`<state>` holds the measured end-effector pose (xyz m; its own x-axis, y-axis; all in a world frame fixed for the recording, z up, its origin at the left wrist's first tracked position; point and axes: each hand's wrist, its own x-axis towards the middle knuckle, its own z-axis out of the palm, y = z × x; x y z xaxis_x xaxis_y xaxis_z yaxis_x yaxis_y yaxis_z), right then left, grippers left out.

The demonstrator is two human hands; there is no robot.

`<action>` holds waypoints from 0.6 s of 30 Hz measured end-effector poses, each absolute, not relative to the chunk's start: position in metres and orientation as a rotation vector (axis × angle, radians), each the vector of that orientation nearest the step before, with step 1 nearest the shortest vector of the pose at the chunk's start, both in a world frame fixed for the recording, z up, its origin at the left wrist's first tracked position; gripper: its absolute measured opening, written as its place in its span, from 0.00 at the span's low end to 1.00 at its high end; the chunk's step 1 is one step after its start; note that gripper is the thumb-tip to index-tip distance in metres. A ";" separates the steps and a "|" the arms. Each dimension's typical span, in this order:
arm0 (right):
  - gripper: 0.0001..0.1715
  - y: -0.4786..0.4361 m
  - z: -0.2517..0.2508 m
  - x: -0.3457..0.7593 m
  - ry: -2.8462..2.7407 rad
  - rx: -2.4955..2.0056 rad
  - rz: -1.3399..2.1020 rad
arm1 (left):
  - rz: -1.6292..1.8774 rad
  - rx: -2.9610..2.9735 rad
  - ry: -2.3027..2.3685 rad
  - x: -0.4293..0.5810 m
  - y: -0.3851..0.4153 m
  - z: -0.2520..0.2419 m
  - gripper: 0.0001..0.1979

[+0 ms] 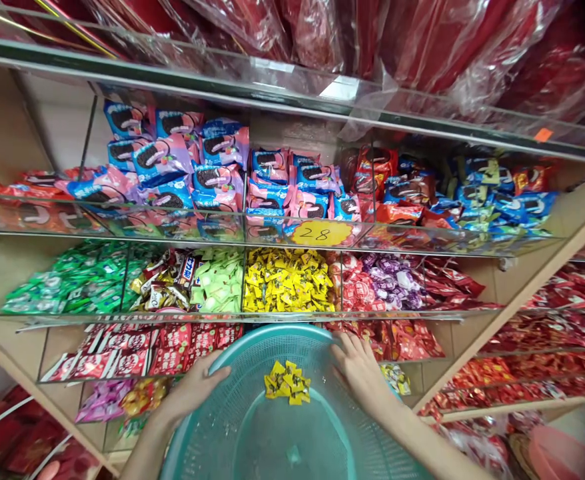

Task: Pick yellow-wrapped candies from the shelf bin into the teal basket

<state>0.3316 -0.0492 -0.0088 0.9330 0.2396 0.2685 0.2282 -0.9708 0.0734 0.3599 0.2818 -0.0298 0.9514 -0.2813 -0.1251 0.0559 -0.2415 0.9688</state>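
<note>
A large teal plastic basket (212, 437) with mesh walls is held low in front of me, tilted so its inside shows. My left hand (200, 387) grips its left rim, thumb over the inside of the wall. On the opposite side my right hand (360, 367) is closed over the right rim, fingers reaching toward the far edge. Inside lies a small heap of yellow-wrapped candies (287, 383), near the far wall. Just beyond the basket, a shelf compartment holds a big pile of the same yellow candies (290, 283).
Glass-fronted shelves (122, 313) face me, divided into compartments. Green packets (87, 277), pale green packets (217, 280) and purple candies (395, 280) flank the yellow pile. Blue-and-pink cookie packs (162, 160) fill the shelf above, with a yellow "28" label (321, 233). A pink tub (562, 450) stands lower right.
</note>
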 end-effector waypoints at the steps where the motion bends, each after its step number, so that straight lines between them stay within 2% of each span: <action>1: 0.17 -0.060 -0.016 0.330 0.334 3.065 0.491 | -0.316 1.790 -0.161 0.360 0.282 -0.030 0.27; 4: 0.30 -0.088 -0.037 0.330 0.174 3.272 0.506 | -0.295 1.786 -0.187 0.360 0.281 -0.034 0.27; 9: 0.29 -0.107 -0.051 0.335 -0.065 3.551 0.226 | -0.094 2.032 -0.177 0.357 0.280 -0.030 0.22; 13: 0.29 -0.106 -0.052 0.333 -0.023 3.565 0.283 | 0.436 2.355 -0.178 0.345 0.278 0.014 0.14; 18: 0.26 -0.106 -0.061 0.329 -0.085 3.564 0.460 | 1.090 2.473 -0.848 0.352 0.252 0.077 0.10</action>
<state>0.3285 -0.1061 -0.0609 0.9679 -0.1006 0.2304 0.0114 -0.8980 -0.4398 0.3523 0.2516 0.0768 0.5360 -0.3935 0.7469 -0.6276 -0.7775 0.0407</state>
